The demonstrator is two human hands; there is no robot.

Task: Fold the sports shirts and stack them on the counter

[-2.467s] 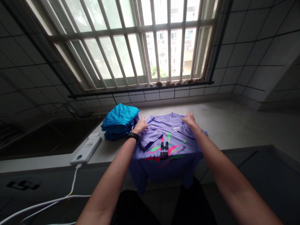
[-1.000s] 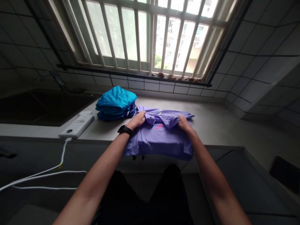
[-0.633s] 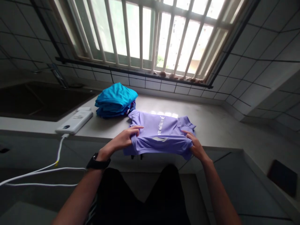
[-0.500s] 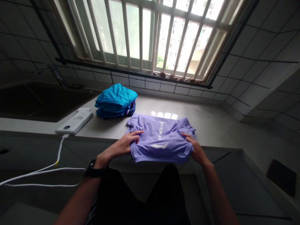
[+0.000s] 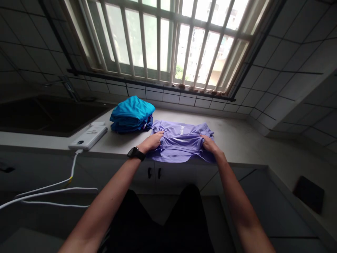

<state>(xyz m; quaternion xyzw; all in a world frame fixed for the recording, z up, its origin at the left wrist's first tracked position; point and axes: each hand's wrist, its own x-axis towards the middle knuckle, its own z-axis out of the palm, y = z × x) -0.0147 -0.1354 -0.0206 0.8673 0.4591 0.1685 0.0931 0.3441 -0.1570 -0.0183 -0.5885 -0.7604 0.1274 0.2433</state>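
A light purple T-shirt [image 5: 181, 142] with white printing lies bunched on the countertop, its near hem by the front edge. My left hand [image 5: 154, 140], with a dark watch on the wrist, is closed on the shirt's left side. On the opposite side my right hand [image 5: 210, 143] grips the cloth too, its fingertips partly tucked into a fold. Between both hands the fabric is gathered in creases that cover part of the print. Just left of the shirt sits a stack of folded blue clothes [image 5: 133, 114].
A white power bank [image 5: 89, 136] with a white cable [image 5: 72, 170] lies on the counter [image 5: 231, 140] at left. Beyond it is a dark sink [image 5: 39, 116] with a faucet [image 5: 68, 88]. A barred window [image 5: 163, 42] is behind. A dark flat object [image 5: 309, 194] rests at right.
Both hands have moved forward, away from my body, with the shirt. The cloth between them is now gathered, hiding more of the print, and its lower part lies nearer the counter edge.
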